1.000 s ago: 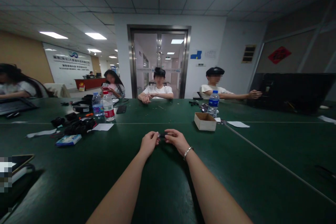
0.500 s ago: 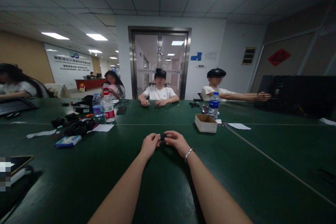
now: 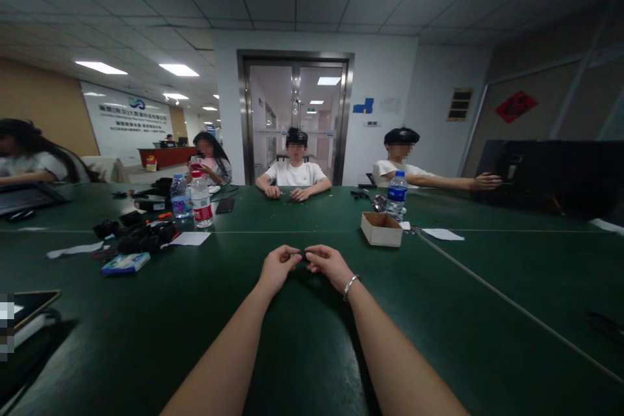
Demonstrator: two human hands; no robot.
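1. Just below the centre of the frame, a small dark piece (image 3: 303,256) sits between the two hands, in line with both sets of fingertips.
2. The left hand (image 3: 281,268) is pinched on its left end, thumb against fingers.
3. The right hand (image 3: 332,265) grasps the opposite end, likewise in a pinch; the visible dark part lies closest to these fingertips.
4. The piece seems to run sideways across the frame, hand to hand, but the fingers hide too much to be sure of its long axis.
5. A bracelet (image 3: 350,286) circles the right wrist; the green table (image 3: 302,357) lies beneath.
6. Right of centre, beyond the right hand, stands an open box (image 3: 381,231), a blue-capped bottle (image 3: 397,196) just behind it.
7. Left of centre are a red-capped bottle (image 3: 201,200), a paper sheet (image 3: 192,238) and a blue packet (image 3: 125,264).
8. At upper centre, a person (image 3: 297,173) sits across the table.
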